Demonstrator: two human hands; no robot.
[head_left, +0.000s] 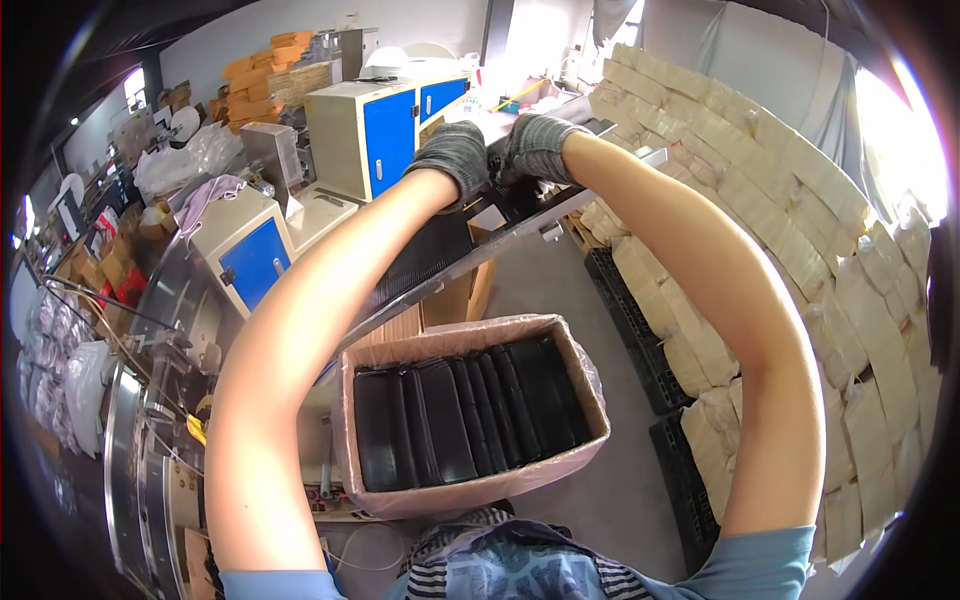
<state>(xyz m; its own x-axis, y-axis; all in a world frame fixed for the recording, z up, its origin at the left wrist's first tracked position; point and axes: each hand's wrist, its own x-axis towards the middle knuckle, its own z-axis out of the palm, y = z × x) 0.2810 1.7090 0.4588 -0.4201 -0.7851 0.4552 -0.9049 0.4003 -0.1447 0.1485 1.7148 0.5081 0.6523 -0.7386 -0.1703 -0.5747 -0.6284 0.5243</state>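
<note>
Both arms stretch far forward over a machine's black ribbed belt point(425, 255) with a metal edge. My left hand point(452, 160), in a grey knitted glove, is curled at the belt's far end. Close beside it, my right hand point(540, 148) wears the same kind of glove and bends inward, its fingers curled down. Dark material shows in the small gap between the hands; what they grip is hidden by the gloves. Nearer to me, below the belt, an open carton point(470, 492) with a clear plastic liner holds several black flat packs point(440, 420) standing in a row.
White cabinets with blue doors point(388, 140) stand beyond the belt to the left. At right, tall stacks of cream-coloured bundles point(770, 190) rest on black pallets point(640, 335). Metal machine parts point(130, 450) and cables line the left side. Orange packs point(262, 80) are piled at the back.
</note>
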